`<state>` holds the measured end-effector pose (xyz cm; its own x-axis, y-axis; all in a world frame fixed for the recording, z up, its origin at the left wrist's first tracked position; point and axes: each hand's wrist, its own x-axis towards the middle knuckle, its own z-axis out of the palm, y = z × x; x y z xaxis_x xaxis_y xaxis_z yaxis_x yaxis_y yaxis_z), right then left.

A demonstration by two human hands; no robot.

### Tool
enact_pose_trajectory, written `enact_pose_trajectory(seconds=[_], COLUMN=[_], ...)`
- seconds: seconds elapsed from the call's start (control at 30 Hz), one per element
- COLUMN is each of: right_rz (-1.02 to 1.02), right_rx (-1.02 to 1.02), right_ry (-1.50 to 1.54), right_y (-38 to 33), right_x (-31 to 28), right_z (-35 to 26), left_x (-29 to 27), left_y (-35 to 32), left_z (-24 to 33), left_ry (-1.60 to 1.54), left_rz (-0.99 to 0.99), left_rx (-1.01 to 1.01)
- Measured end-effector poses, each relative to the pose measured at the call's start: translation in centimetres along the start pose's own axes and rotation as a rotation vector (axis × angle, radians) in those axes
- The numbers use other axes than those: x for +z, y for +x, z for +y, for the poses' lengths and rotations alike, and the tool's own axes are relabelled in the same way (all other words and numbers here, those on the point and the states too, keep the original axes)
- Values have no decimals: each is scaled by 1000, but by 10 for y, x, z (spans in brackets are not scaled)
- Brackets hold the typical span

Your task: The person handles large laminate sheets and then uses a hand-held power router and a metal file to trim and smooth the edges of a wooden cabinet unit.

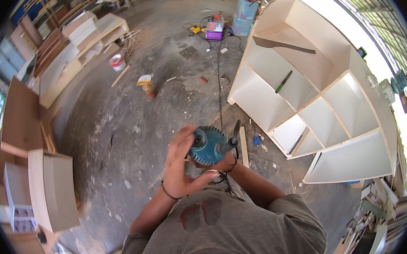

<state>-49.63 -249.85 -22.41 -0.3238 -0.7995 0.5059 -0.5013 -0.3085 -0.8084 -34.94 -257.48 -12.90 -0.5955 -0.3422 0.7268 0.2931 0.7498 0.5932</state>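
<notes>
A teal corded power tool (207,145) with a round, vented top is in front of my chest. My right hand (225,163) grips its lower right side, and the tool hides most of those fingers. My left hand (180,161) is beside the tool's left side, with its fingers stretched up and its thumb held out toward me. Whether its fingertips touch the casing I cannot tell. A thick black cord sleeve (235,133) rises from the tool's right side. The tool's underside is out of sight.
To the right stands a large white cabinet (311,99) with open compartments; a green-handled tool (283,82) lies on it. Wooden cabinet parts (50,189) line the left. On the floor are a paint bucket (117,62), a purple box (214,31), a power cord (218,75) and scraps.
</notes>
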Motion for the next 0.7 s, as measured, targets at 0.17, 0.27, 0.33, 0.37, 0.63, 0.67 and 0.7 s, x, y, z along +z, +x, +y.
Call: enact_pose_trajectory(seconds=[0.17, 0.27, 0.33, 0.37, 0.63, 0.67, 0.7], right_rz=[256, 391, 463, 491, 599, 581, 556], right_rx=[-134, -4, 38, 62, 257, 326, 394], right_ry=[-373, -153, 89, 215, 794, 714, 633], right_y=[130, 220, 282, 309, 383, 378, 376], right_x=[12, 15, 10, 8, -42, -52, -61], right_z=[38, 45, 24, 15, -5, -3, -3], left_x=[-40, -10, 9, 23, 171, 182, 200], left_y=[-70, -66, -50, -40, 5, 14, 15], left_z=[-153, -229, -283, -301, -407, -423, -448], left_ry=[93, -496, -587, -670, -1045, -1074, -1091], left_rz=[-128, -538, -921, -1009, -788, -807, -823], left_rx=[27, -985, -1055, -1132, -1127, -1134, -1089])
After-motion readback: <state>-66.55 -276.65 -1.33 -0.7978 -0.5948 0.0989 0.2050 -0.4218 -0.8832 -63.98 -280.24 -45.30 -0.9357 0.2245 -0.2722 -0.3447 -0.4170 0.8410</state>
